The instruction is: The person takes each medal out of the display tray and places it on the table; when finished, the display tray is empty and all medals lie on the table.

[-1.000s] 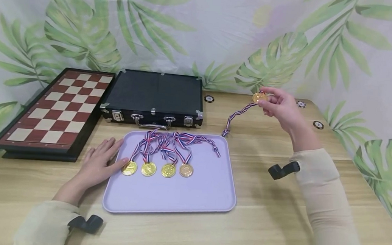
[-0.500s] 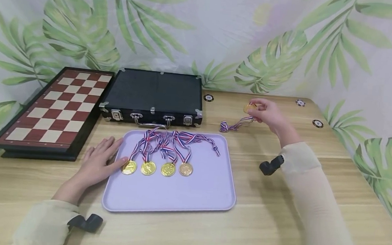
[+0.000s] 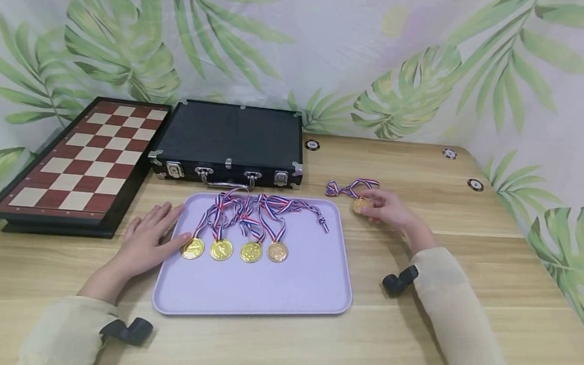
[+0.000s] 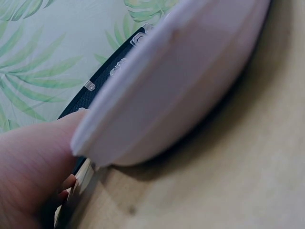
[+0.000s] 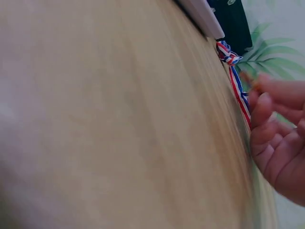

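the flat lilac plastic tray (image 3: 284,295) held four round gold medals (image 3: 235,250) in a row, their red, white and blue ribbons (image 3: 259,208) bunched toward its far edge. the right hand (image 3: 389,209) pinched a fifth gold medal (image 3: 360,205) low on the wooden table (image 3: 466,308), just beside the tray's right far corner, its striped ribbon (image 3: 350,187) lying behind. the left hand (image 3: 147,243) lay spread and flat, fingers touching the tray's left rim.
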`<state>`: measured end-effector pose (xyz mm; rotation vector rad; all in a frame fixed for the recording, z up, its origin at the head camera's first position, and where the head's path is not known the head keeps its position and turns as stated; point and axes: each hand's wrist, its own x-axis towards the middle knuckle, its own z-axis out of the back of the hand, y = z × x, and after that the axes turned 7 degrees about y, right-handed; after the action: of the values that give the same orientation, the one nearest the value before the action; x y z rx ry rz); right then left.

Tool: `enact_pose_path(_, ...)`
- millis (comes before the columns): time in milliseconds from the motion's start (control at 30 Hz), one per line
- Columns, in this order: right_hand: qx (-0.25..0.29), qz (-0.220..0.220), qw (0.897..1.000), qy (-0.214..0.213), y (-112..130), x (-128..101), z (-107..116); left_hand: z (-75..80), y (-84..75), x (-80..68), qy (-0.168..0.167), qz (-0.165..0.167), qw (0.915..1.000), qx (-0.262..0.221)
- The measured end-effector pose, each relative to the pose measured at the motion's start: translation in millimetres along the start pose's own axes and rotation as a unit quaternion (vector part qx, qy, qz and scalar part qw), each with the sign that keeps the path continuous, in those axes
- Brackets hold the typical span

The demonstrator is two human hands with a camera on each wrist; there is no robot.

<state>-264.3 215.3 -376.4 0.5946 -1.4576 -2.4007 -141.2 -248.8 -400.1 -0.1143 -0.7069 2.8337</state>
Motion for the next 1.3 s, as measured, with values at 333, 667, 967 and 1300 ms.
enact_pose_path(333, -0.097, 0.006, 0.995, 0.033, -6, -4, -1, 1.6, -0.7, -0.7, -0.001, -0.001, 1.0, -0.001)
enact_pose_path(667, -0.092, 0.058, 0.993, 0.034, 14, -15, -13, 2.8, -0.8, -2.3, 0.002, 0.003, 1.0, -0.003)
enact_pose_path(967, -0.103, 0.172, 0.975, 0.097, 66, -34, -83, 4.5, -2.4, -0.9, 0.003, 0.005, 1.0, -0.004)
enact_pose_path(1300, -0.149, 0.184, 0.964, 0.119, 65, -27, -139, 1.7, -1.5, 0.5, 0.003, 0.003, 1.0, -0.004)
